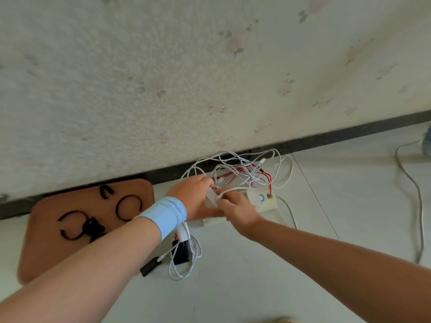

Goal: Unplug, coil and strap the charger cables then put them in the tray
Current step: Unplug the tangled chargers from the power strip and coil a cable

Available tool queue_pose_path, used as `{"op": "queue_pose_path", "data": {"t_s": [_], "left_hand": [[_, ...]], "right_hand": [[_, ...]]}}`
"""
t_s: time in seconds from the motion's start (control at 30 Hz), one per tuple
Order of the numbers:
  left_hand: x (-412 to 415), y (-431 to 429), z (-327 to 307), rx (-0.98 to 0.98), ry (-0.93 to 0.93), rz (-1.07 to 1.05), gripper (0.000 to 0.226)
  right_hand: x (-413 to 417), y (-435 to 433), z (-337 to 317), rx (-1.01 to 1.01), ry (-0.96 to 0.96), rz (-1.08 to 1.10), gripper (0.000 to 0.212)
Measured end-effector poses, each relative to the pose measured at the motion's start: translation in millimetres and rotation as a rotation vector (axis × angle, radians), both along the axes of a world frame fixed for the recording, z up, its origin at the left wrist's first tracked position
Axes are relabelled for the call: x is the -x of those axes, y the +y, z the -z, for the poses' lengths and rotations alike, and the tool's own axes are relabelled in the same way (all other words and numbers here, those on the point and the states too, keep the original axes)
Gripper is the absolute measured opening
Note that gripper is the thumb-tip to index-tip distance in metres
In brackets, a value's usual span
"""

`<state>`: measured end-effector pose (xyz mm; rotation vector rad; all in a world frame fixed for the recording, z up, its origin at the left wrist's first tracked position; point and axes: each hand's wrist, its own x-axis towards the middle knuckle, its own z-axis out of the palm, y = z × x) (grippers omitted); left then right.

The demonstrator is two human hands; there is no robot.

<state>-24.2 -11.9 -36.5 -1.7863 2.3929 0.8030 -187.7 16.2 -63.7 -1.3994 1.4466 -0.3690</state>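
Observation:
A cream power strip (pixel 268 205) lies on the floor by the wall, with a white plug with a blue light (pixel 255 198) in it. A tangle of white and red charger cables (pixel 242 172) is heaped behind it. My left hand (pixel 193 197), with a blue wristband, grips a white charger block (pixel 211 199) over the strip. My right hand (pixel 238 209) pinches the white cable where it leaves that block. A brown tray (pixel 46 241) at the left holds several black straps (pixel 128 206). A loosely coiled white cable with a black adapter (pixel 183 255) lies on the floor below my left wrist.
The wallpapered wall with its dark skirting runs across behind the strip. A grey cord (pixel 417 206) trails over the tiled floor at the right. The strip's own lead (pixel 290 213) curves off to the right.

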Motion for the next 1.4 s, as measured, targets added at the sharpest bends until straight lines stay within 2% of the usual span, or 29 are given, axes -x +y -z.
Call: {"op": "queue_pose_path", "data": {"t_s": [0.1, 0.17, 0.27, 0.43, 0.53, 0.6, 0.8, 0.87, 0.93, 1.0, 1.1, 1.2, 1.3, 1.4], "left_hand": [[-18, 14, 1, -0.026, -0.131, 0.041, 0.060], [-30, 21, 2, -0.007, -0.202, 0.068, 0.060], [-45, 25, 2, 0.021, -0.286, 0.102, 0.064], [-61, 28, 10, -0.096, -0.320, 0.055, 0.072], [-58, 34, 23, -0.073, -0.396, 0.016, 0.064], [-52, 35, 29, -0.072, -0.457, -0.036, 0.058], [-28, 20, 26, -0.057, -0.613, -0.007, 0.044], [-18, 19, 23, 0.013, -0.529, -0.034, 0.047], [-7, 18, 20, 0.119, -0.319, -0.017, 0.045], [7, 19, 15, 0.115, -0.150, 0.127, 0.033], [31, 21, 17, 0.039, -0.115, 0.333, 0.028], [50, 16, 29, 0.058, -0.109, 0.368, 0.038], [62, 6, 44, 0.085, -0.107, 0.307, 0.045], [72, 2, 50, 0.026, -0.075, 0.207, 0.048]], "right_hand": [[-25, 2, 1, -0.094, 0.115, -0.054, 0.028], [-35, 3, 3, -0.126, 0.141, -0.076, 0.021], [-46, 1, 7, -0.197, 0.106, -0.098, 0.021], [-64, -5, 12, -0.286, 0.137, -0.059, 0.024], [-73, -10, 14, -0.233, 0.268, -0.136, 0.026], [-73, -14, 14, -0.126, 0.363, -0.224, 0.024], [-46, -13, 2, 0.097, 0.483, -0.264, 0.033], [-29, -15, -3, 0.202, 0.638, -0.298, 0.031], [-9, -16, -5, 0.269, 0.802, -0.354, 0.028], [13, -15, -3, 0.310, 0.884, -0.385, 0.025], [45, -15, 7, 0.418, 0.820, -0.326, 0.024], [65, -18, 12, 0.447, 0.763, -0.301, 0.030], [69, -20, 17, 0.438, 0.775, -0.354, 0.036], [67, -19, 23, 0.444, 0.783, -0.309, 0.040]]}}
